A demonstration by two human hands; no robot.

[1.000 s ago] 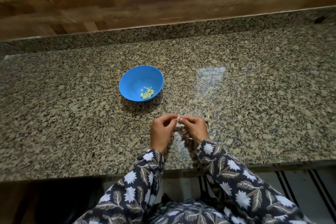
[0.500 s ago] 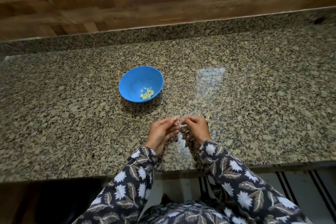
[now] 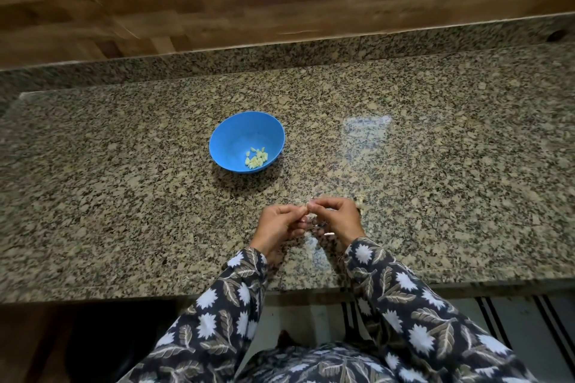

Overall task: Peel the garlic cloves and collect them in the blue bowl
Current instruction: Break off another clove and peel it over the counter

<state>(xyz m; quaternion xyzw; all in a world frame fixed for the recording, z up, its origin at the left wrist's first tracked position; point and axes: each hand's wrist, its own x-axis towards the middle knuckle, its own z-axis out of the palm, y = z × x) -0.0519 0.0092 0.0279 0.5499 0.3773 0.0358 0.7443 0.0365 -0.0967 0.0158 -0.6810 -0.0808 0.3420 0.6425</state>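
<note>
A blue bowl stands on the granite counter, with several pale peeled garlic cloves lying in its near right side. In front of the bowl, near the counter's front edge, my left hand and my right hand meet fingertip to fingertip. Both pinch one small garlic clove between thumbs and fingers; most of it is hidden by the fingers. A pale sliver of skin shows under my right hand.
Small bits of garlic or skin lie on the counter just right of my right hand. A low granite upstand and a wood-panelled wall close the back. A striped mat lies on the floor below.
Both hands stay together on the clove at the same spot. My left wrist has turned back up a little, and the fingers have shifted on the clove.
</note>
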